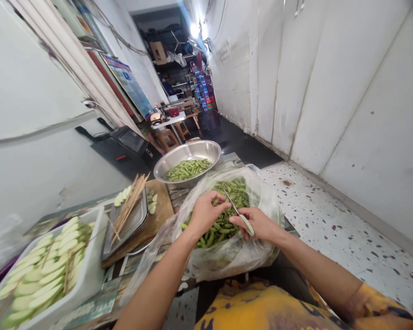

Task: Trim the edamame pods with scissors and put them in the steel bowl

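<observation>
My right hand [256, 223] grips a pair of scissors [247, 224] with pale green handles. Its thin metal blades point up and left, toward the fingers of my left hand [208, 211]. That hand is curled in a loose pinch by the blade tips; anything between its fingers is too small to make out. Beneath both hands, green bean pods [223, 233] that look like edamame fill an open clear plastic bag [213, 268]. Just beyond the bag, a wide steel bowl [211, 149] contains more green pods [189, 168].
At left, a white plastic tub [94, 247] holds skewered pale green slices [43, 279]. Wooden skewers [131, 208] lie across a metal tray [142, 213] on a wooden board [161, 195]. A white wall [330, 91] runs along the right, and a small table [174, 120] stands farther back.
</observation>
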### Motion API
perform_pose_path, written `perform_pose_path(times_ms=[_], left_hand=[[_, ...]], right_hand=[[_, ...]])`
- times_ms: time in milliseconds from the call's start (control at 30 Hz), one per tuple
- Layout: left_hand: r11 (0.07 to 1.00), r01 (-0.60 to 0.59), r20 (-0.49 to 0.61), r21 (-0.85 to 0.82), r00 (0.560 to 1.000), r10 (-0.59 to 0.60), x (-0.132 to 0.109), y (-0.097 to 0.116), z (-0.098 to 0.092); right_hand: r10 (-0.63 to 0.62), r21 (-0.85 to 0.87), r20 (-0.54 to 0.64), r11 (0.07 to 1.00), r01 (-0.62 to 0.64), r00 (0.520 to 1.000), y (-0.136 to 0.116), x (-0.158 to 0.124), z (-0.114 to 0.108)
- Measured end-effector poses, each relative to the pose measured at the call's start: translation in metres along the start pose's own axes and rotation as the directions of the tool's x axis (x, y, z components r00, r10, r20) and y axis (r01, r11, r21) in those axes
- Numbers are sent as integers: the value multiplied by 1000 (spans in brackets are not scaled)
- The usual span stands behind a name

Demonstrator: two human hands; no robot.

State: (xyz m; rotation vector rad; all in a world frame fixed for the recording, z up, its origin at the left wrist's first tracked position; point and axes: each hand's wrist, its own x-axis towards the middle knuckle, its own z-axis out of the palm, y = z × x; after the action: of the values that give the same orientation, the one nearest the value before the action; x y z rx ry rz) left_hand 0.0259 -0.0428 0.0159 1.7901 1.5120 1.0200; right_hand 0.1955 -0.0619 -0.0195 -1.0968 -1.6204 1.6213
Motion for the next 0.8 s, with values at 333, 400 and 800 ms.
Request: perform_pose_path(times_ms=[333, 400, 800], left_hand=[[638, 432, 356, -637, 900, -254, 6, -18, -8], [591, 471, 405, -655, 879, -251, 6, -17, -10], [608, 376, 222, -699, 923, -315, 0, -8, 0]], right_hand=[[42, 145, -8, 989, -40, 999, -8, -2, 3], [41, 152, 8, 987, -42, 999, -7, -2, 5], [26, 146, 58, 989, -35, 998, -4, -2, 8]])
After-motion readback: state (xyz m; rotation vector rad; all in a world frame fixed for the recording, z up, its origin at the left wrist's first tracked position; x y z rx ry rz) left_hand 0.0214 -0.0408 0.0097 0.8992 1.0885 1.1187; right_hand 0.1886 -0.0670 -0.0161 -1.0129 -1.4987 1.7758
